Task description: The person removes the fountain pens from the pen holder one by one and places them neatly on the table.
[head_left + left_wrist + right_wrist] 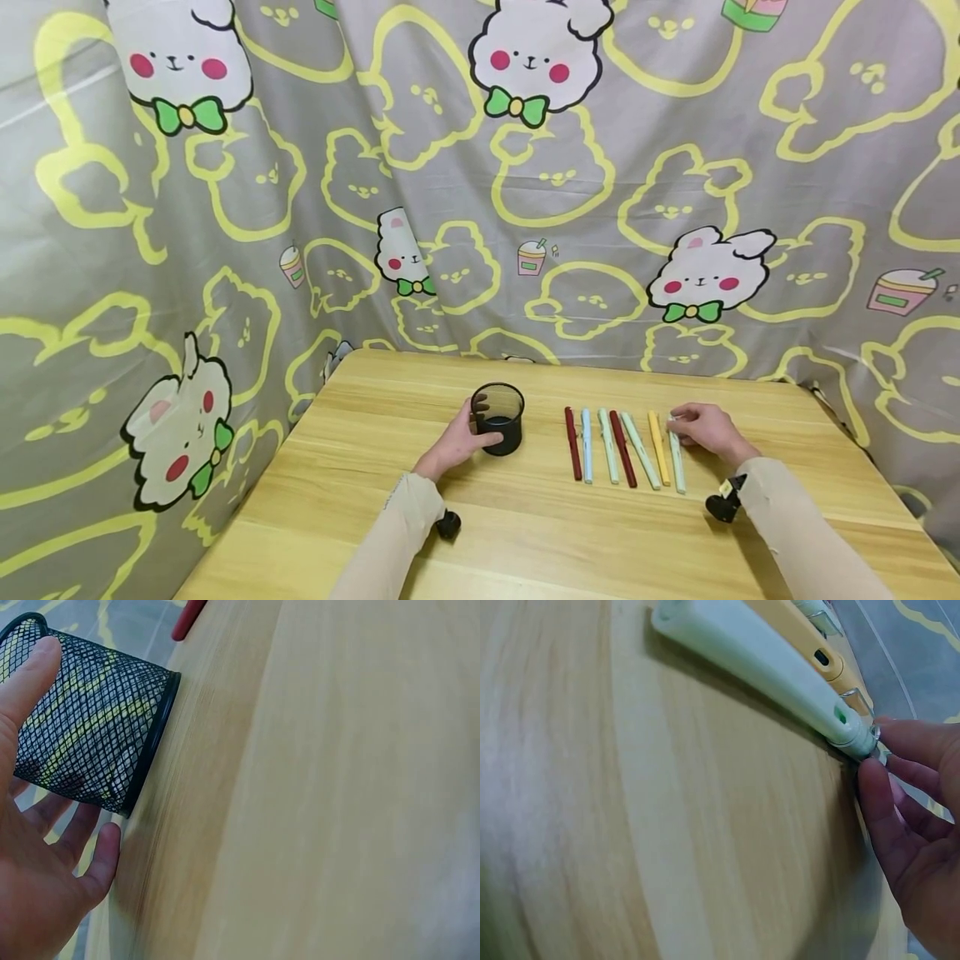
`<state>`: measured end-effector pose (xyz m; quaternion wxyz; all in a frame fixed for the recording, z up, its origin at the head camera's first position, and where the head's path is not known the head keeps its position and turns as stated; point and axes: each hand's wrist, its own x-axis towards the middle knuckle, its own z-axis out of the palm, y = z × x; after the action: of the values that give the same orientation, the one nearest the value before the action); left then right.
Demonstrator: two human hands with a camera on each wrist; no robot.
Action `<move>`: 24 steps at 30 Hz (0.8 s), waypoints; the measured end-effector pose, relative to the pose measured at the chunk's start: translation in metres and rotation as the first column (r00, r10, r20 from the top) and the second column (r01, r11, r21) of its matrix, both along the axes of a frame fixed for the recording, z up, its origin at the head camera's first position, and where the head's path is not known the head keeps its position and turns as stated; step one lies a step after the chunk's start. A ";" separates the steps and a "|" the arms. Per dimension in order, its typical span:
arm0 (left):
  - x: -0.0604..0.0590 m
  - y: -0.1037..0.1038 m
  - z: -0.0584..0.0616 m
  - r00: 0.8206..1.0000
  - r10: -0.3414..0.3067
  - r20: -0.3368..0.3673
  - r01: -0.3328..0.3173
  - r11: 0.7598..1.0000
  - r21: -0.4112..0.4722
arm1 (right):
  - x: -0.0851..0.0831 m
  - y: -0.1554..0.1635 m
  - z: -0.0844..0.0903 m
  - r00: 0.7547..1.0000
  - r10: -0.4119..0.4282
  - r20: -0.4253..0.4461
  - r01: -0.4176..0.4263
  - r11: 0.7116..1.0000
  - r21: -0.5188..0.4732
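Note:
On the wooden table, my left hand [456, 442] holds a black mesh pen cup [510, 432]. In the left wrist view its thumb lies along one side of the mesh and the fingers reach round the other. The cup stands upright, with no pens seen inside. My right hand [707, 428] pinches the far end of a pale green pen [678, 471], the rightmost of a row. The right wrist view shows thumb and fingertips at the pen's clip end, its body [765, 664] lying along the table. A yellow pen [660, 457] lies just left of it.
Left along the row lie a pale green pen [642, 452], a dark red pen [624, 452], another pale green pen [608, 447], a light blue pen [587, 450] and a second dark red pen [573, 446]. A patterned grey curtain [450, 192] hangs behind the table [540, 542].

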<state>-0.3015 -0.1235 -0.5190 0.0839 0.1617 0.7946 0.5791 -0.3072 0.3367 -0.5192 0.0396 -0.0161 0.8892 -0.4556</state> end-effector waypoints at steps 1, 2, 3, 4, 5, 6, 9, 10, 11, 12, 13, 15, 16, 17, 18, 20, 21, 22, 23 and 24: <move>-0.001 0.000 -0.001 1.000 0.002 -0.004 -0.002 1.000 -0.006 | 0.000 0.000 0.000 1.000 0.001 -0.002 -0.001 1.000 0.001; -0.001 0.000 -0.001 1.000 0.004 -0.008 -0.004 1.000 -0.008 | 0.000 0.000 0.000 1.000 0.001 -0.004 -0.001 1.000 0.002; -0.001 0.001 0.000 1.000 0.007 -0.010 -0.007 1.000 -0.013 | 0.000 0.001 0.001 1.000 0.001 -0.006 -0.001 1.000 0.002; -0.002 0.001 0.000 1.000 0.009 -0.007 -0.009 1.000 -0.015 | 0.000 0.001 0.001 1.000 0.002 -0.007 -0.002 1.000 0.003; -0.002 0.001 0.000 1.000 0.011 -0.010 -0.011 1.000 -0.019 | 0.001 0.001 0.001 1.000 0.005 -0.006 -0.005 1.000 0.000; -0.001 0.002 0.001 1.000 0.011 -0.012 -0.011 1.000 -0.024 | 0.001 0.000 0.002 1.000 0.005 -0.003 -0.005 1.000 -0.003; 0.000 0.002 0.002 1.000 0.009 -0.013 -0.010 0.999 -0.048 | 0.002 -0.001 0.003 1.000 0.001 0.008 -0.001 1.000 -0.008; 0.000 0.002 0.003 1.000 0.008 -0.011 -0.009 0.998 -0.054 | 0.003 -0.001 0.003 1.000 0.000 0.010 0.000 1.000 -0.006; 0.001 0.002 0.003 1.000 0.009 -0.009 -0.009 0.998 -0.059 | 0.004 -0.001 0.004 1.000 -0.005 0.010 0.005 1.000 -0.004; 0.001 0.003 0.003 1.000 0.010 -0.005 -0.010 0.998 -0.062 | 0.005 -0.001 0.004 1.000 -0.009 0.008 0.009 1.000 0.002; 0.001 0.003 0.004 1.000 0.013 -0.003 -0.013 0.998 -0.064 | 0.006 -0.001 0.005 1.000 -0.010 0.004 0.010 1.000 0.012; 0.002 0.002 0.005 1.000 0.027 0.013 -0.026 0.997 -0.067 | 0.008 -0.002 0.007 1.000 -0.005 -0.007 0.005 0.999 0.042; 0.002 0.002 0.005 0.999 0.032 0.017 -0.031 0.998 -0.062 | 0.009 -0.003 0.007 1.000 -0.005 -0.012 0.005 0.998 0.055; 0.002 0.001 0.006 0.999 0.039 0.016 -0.038 0.997 -0.060 | 0.011 -0.004 0.008 1.000 -0.003 -0.014 0.004 0.998 0.066; 0.002 -0.001 0.006 0.999 0.045 0.013 -0.044 0.997 -0.060 | 0.012 -0.004 0.009 1.000 -0.001 -0.017 0.002 0.997 0.082; 0.003 -0.004 0.007 0.999 0.051 0.002 -0.051 0.997 -0.061 | 0.016 -0.006 0.011 1.000 0.005 -0.018 -0.003 0.994 0.111; 0.003 -0.005 0.008 0.999 0.053 -0.007 -0.054 0.997 -0.062 | 0.017 -0.006 0.012 1.000 0.008 -0.017 -0.006 0.993 0.119; 0.004 -0.007 0.009 0.998 0.056 -0.015 -0.057 0.996 -0.069 | 0.018 -0.007 0.013 1.000 0.008 -0.018 -0.006 0.991 0.131; 0.005 -0.009 0.010 0.998 0.064 -0.023 -0.066 0.994 -0.083 | 0.019 -0.007 0.014 1.000 0.012 -0.017 -0.010 0.989 0.146; 0.006 -0.011 0.011 0.997 0.071 -0.034 -0.074 0.992 -0.102 | 0.020 -0.008 0.015 1.000 0.015 -0.019 -0.011 0.986 0.168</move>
<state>-0.2951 -0.1341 -0.5076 0.0588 0.1370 0.8300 0.5374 -0.2868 0.3289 -0.5039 0.0347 -0.0231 0.9245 -0.3788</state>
